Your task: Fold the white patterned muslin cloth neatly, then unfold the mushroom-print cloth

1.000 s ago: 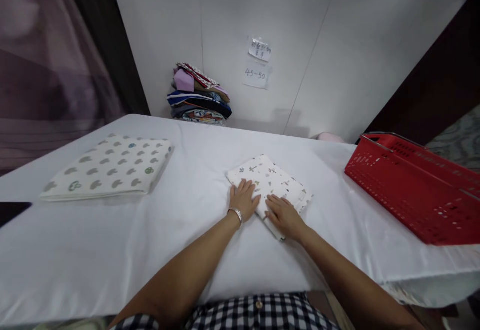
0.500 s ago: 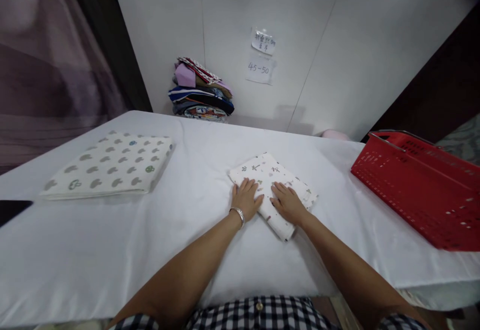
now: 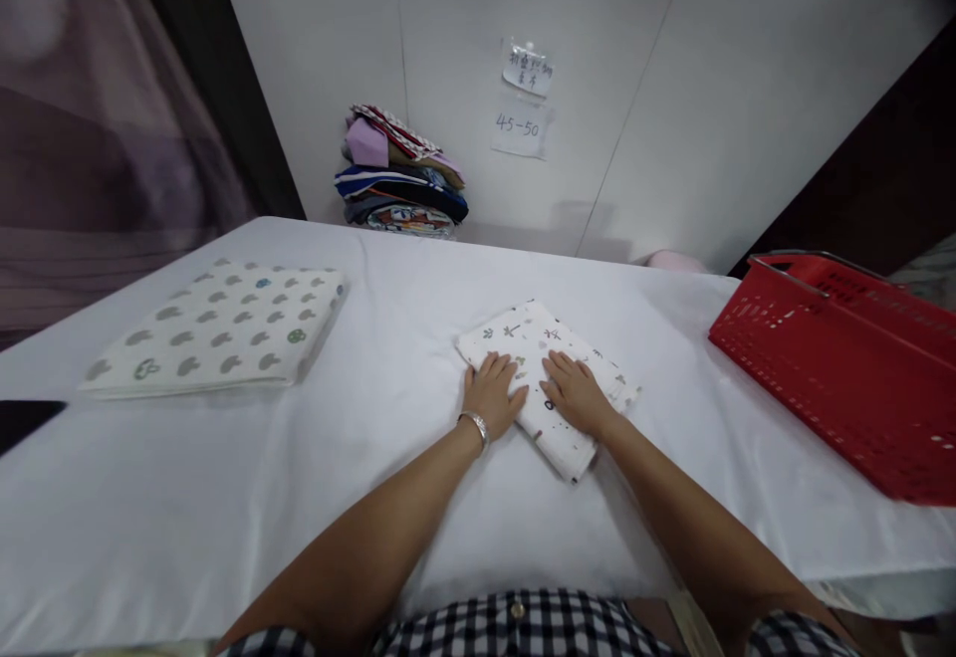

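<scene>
A folded white cloth (image 3: pixel 557 438) with a small plant-like print lies on the table in front of me, turned at an angle. On its left part rests my left hand (image 3: pixel 493 393), palm down with the fingers spread, a silver bracelet at the wrist. My right hand (image 3: pixel 575 393) lies flat on the right part of the same cloth, fingers stretched out. Neither hand grips it. To the left lies another folded white cloth (image 3: pixel 231 324) with grey mushroom-like shapes and a few blue and green ones.
A white sheet covers the table (image 3: pixel 358 458). At the right stands a red basket (image 3: pixel 843 368) with a metal handle. Behind the table's far edge is a stack of folded fabrics (image 3: pixel 403 174). Paper signs (image 3: pixel 523 124) hang on the wall. A dark flat object (image 3: pixel 26 420) lies at the left edge.
My right hand has slid slightly up on the cloth. My left hand stays almost in place. The basket appears a little farther right as the view shifts.
</scene>
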`<move>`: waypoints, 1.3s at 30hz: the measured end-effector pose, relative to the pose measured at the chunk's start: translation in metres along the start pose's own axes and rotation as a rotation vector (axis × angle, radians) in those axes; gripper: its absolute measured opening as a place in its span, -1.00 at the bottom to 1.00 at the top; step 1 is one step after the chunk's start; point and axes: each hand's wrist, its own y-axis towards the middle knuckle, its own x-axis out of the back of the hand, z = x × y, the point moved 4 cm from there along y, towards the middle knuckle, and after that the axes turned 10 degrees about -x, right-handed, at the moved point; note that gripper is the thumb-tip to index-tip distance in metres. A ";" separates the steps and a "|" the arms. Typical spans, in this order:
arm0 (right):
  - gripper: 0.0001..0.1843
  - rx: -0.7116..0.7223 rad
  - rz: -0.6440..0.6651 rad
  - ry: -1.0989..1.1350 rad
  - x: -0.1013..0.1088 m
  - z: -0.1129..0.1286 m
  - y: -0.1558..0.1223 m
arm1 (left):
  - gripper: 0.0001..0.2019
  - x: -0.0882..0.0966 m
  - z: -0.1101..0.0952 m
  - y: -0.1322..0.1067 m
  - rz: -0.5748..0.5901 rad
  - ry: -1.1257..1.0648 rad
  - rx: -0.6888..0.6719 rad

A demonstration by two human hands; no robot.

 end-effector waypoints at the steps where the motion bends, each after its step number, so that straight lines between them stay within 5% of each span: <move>1: -0.42 -0.001 0.010 0.000 0.000 0.001 -0.002 | -0.55 0.000 0.000 0.000 -0.004 0.001 0.001; 9: -0.43 0.058 0.087 0.006 0.006 0.008 -0.024 | -0.57 0.001 0.000 0.001 -0.022 0.011 -0.010; 17: -0.35 -0.160 0.032 -0.078 0.012 -0.042 0.006 | -0.59 0.000 0.001 0.002 -0.027 0.001 -0.004; 39: -0.51 -0.284 -0.071 0.019 0.014 -0.091 -0.004 | -0.59 -0.001 0.004 0.002 -0.018 -0.020 -0.006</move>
